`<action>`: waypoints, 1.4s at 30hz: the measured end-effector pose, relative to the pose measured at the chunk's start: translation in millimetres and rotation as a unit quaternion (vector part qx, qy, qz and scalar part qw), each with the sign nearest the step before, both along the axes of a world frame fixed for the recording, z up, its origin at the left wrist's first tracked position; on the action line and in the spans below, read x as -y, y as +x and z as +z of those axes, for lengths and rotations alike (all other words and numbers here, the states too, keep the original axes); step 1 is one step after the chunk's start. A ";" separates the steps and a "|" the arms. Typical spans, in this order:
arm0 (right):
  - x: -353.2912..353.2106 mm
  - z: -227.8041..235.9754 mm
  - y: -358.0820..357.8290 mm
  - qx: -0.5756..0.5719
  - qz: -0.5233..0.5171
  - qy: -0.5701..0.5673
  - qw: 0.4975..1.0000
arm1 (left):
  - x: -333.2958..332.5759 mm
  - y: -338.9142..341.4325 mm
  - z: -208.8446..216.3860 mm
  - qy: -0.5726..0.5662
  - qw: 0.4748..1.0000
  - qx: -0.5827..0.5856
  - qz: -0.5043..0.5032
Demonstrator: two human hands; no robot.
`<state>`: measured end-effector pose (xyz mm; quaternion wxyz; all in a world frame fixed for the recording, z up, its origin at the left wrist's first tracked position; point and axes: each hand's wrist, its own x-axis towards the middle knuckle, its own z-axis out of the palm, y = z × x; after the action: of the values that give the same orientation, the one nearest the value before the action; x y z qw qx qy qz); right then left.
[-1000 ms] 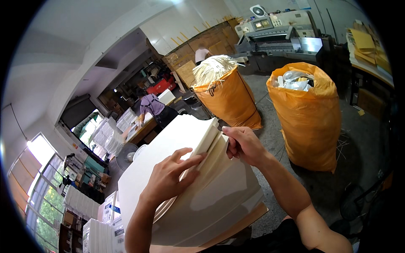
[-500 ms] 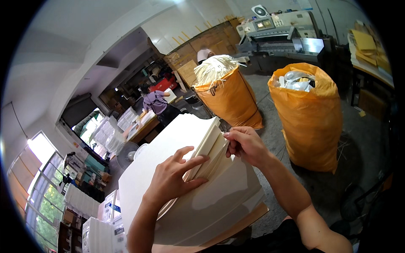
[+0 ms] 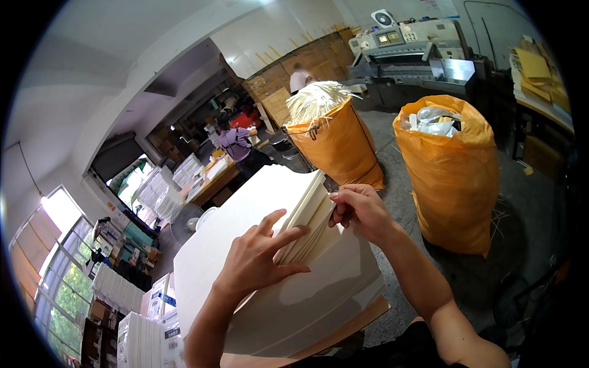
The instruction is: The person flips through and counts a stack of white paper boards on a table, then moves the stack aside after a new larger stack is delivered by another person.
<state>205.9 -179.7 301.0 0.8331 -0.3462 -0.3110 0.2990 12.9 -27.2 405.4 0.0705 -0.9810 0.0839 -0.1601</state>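
Observation:
A tall stack of large cream-white paper sheets (image 3: 239,211) stands right in front of me. Along its right side the upper sheets part into several thin layers, whose fanned edges (image 3: 305,238) face me. My left hand (image 3: 253,254) rests on these edges with its fingers spread, the thumb lower down and the index finger higher. At the far right corner of the stack, my right hand (image 3: 362,211) pinches the corners of some sheets between thumb and curled fingers. How many sheets it holds is hidden.
Two orange sacks stand beyond on the right: one sack (image 3: 337,144) heaped with paper strips, another sack (image 3: 451,184) with plastic scraps. A large machine (image 3: 417,55) is behind them. A fan (image 3: 186,222) and wrapped paper stacks (image 3: 144,340) stand left. A co-worker (image 3: 236,144) stands at a table.
Both my hands stay at nearly the same spots on the sheets; the left thumb and fingers have shifted slightly. The co-worker at the table has changed posture. The view has moved a little.

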 end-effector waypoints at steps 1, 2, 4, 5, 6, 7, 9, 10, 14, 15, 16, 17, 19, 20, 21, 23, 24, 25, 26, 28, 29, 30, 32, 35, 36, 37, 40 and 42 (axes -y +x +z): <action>-0.3 0.6 -0.1 0.001 0.002 -0.001 1.000 | 0.2 -1.2 -0.9 0.002 1.000 0.000 0.006; -0.5 0.8 -0.3 0.001 0.003 -0.001 1.000 | 0.2 -2.0 -1.3 0.004 1.000 0.001 0.011; -0.9 1.0 -1.1 0.003 0.005 -0.002 1.000 | -2.0 -3.0 0.9 0.003 1.000 -0.012 0.014; -0.5 1.8 -1.4 0.004 0.003 -0.001 1.000 | -2.6 -3.1 2.4 0.002 1.000 -0.018 0.016; 2.3 1.0 -0.6 0.005 -0.004 -0.004 1.000 | -1.8 0.0 2.8 -0.011 1.000 -0.025 0.014; 2.2 1.3 -1.1 0.006 -0.004 -0.004 1.000 | -0.4 -0.1 6.3 -0.022 0.999 -0.031 0.017; 0.0 -7.4 -6.9 0.123 -0.271 -0.025 0.954 | -0.4 -0.9 8.1 -0.035 0.998 -0.041 0.019; -3.2 -10.9 -11.5 0.180 -0.394 -0.029 0.901 | -1.7 -1.5 9.2 -0.034 0.998 -0.040 0.020; 19.5 -20.4 -50.2 0.541 -0.483 -0.108 0.681 | -7.4 -5.8 6.7 -0.048 0.998 -0.035 0.014; 18.1 -15.6 -54.2 0.574 -0.451 -0.084 0.678 | -6.1 -5.1 9.6 -0.047 0.998 -0.039 0.011; 14.8 -10.0 -60.7 0.607 -0.418 -0.068 0.673 | -5.4 0.7 8.9 -0.051 0.998 -0.045 0.002; 10.9 -4.3 -67.2 0.639 -0.379 -0.045 0.668 | -5.5 -0.5 8.2 -0.054 0.997 -0.049 0.001; 16.2 0.8 -74.8 0.697 -0.354 -0.107 0.615 | -3.4 -5.0 -1.0 0.017 0.999 -0.043 0.001; 19.9 1.8 -76.8 0.725 -0.341 -0.137 0.583 | -0.2 -6.6 -6.3 0.052 0.998 -0.037 0.000; 18.7 -2.3 -75.0 0.726 -0.216 -0.203 0.621 | 9.6 -11.2 -10.1 0.033 0.997 -0.063 0.020; 16.0 -1.7 -72.4 0.656 -0.100 -0.262 0.701 | 9.5 -19.3 -25.3 0.045 0.999 -0.008 0.012; 16.3 1.2 -72.8 0.611 -0.043 -0.294 0.734 | 8.9 -23.6 -32.6 0.050 0.999 0.019 0.007; 18.4 10.6 -76.5 0.587 -0.025 -0.312 0.746 | 5.8 -30.7 -40.7 0.061 0.997 0.021 0.038; 19.8 10.0 -76.7 0.612 -0.068 -0.296 0.731 | 4.1 -37.3 -48.4 0.070 0.994 0.053 0.065; 23.7 6.6 -75.0 0.657 -0.150 -0.259 0.692 | -2.1 -53.6 -65.2 0.085 0.983 0.114 0.120; 20.4 12.3 -76.1 0.666 -0.120 -0.286 0.678 | -9.1 -75.2 -68.6 0.125 0.970 0.133 0.160; 16.4 13.2 -78.7 0.664 -0.119 -0.274 0.686 | -16.1 -98.6 -71.6 0.165 0.954 0.150 0.200; 14.4 10.9 -80.8 0.654 -0.125 -0.273 0.695 | -13.5 -147.3 -68.4 0.062 0.947 0.171 0.266; 12.7 3.6 -82.5 0.644 -0.139 -0.246 0.711 | -44.3 -227.4 -93.0 0.032 0.872 0.307 0.381; 11.9 3.2 -83.2 0.657 -0.146 -0.259 0.693 | -57.5 -250.4 -100.9 0.063 0.841 0.350 0.407; 14.6 1.8 -83.5 0.668 -0.155 -0.279 0.672 | -66.5 -261.2 -100.9 0.067 0.849 0.353 0.388; 9.0 -1.6 -91.6 0.651 -0.133 -0.299 0.684 | -68.2 -280.2 -86.9 0.075 0.878 0.333 0.336; 7.5 -6.9 -92.6 0.666 -0.162 -0.284 0.670 | -66.3 -282.6 -80.5 0.116 0.885 0.311 0.327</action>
<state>113.3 -187.2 294.1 0.3012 -0.7186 -0.6221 -0.0769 -269.7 39.0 324.9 0.2549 -0.8376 -0.2498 -0.4136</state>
